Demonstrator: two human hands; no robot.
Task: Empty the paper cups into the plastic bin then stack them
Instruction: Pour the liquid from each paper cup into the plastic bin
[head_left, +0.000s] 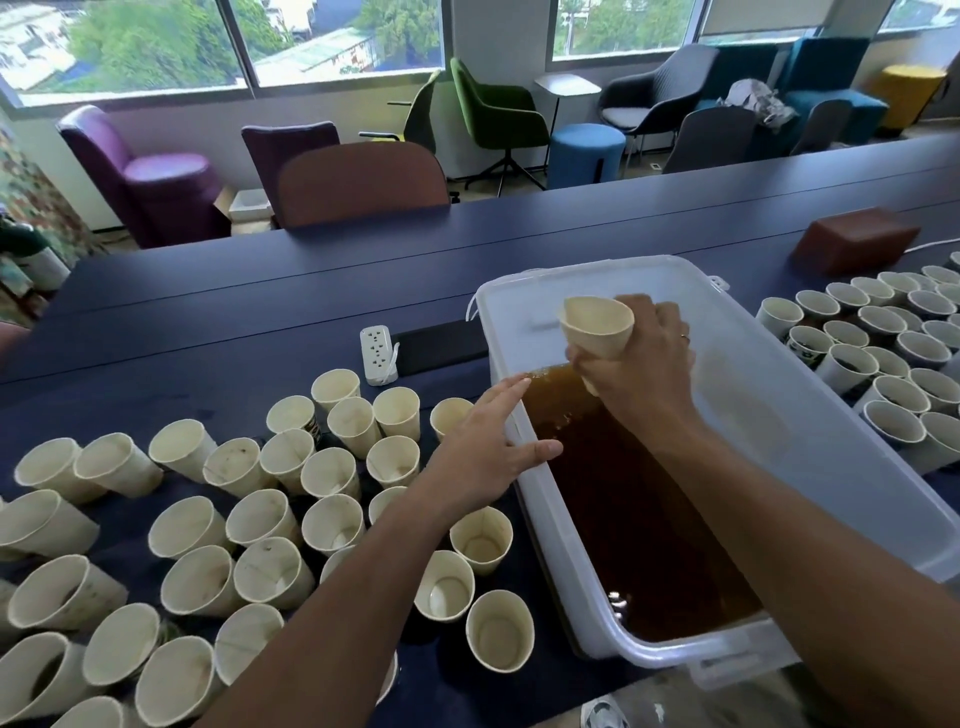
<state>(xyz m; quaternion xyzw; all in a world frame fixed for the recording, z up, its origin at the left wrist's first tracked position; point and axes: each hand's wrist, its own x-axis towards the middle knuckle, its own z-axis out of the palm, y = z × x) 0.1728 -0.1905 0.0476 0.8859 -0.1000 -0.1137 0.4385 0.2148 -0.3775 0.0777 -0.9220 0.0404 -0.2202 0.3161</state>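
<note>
Empty paper cups (332, 525) crowd the near tabletop (260, 301). The left hand (488, 452) rests with straight fingers on the plastic bin (810, 415) rim. Farther over the brown liquid (639, 519), the right hand (639, 364) fingers grip a tilted paper cup (597, 327).

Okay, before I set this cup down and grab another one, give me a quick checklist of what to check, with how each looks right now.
1. Held cup empty: cannot tell; its mouth faces away and up, and no liquid shows pouring.
2. Grip on cup: ok; the right hand wraps its lower part.
3. Cup over the bin: ok; any drips would fall inside.
4. Bin steadied: ok; the left hand rests open on its near-left rim.
5. Bin level: ok; the brown liquid sits below the rim.
6. Next cup in reach: ok; the full cups stand right of the bin, the emptied cups left.
</note>
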